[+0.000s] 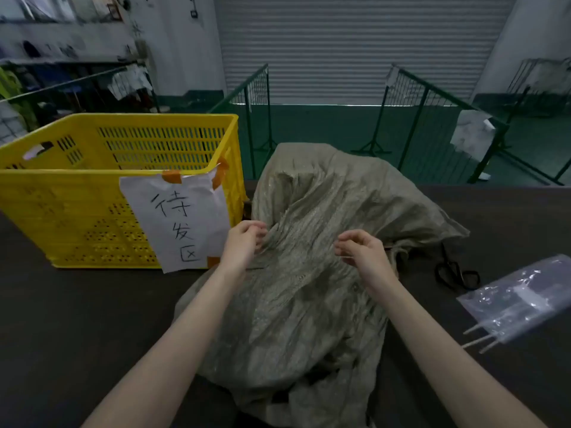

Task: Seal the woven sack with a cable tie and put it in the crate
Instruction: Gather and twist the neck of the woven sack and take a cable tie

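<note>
A grey-green woven sack (312, 273) lies crumpled on the dark table (77, 304) in front of me, its far end bulging. My left hand (244, 242) pinches a fold of the sack's cloth at its left edge. My right hand (361, 251) is curled over the sack's middle, fingers bent as if pinching cloth; whether it holds anything thin is too blurred to tell. A yellow slotted crate (92, 168) with a taped white paper label (182, 220) stands at the left, beside the sack. A clear plastic bag of white cable ties (519, 301) lies at the right.
Black scissors (454, 270) lie on the table to the right of the sack. Green metal railings (432, 118) and a drop to a lower floor stand beyond the table's far edge. A grey roller shutter (355, 47) fills the back wall.
</note>
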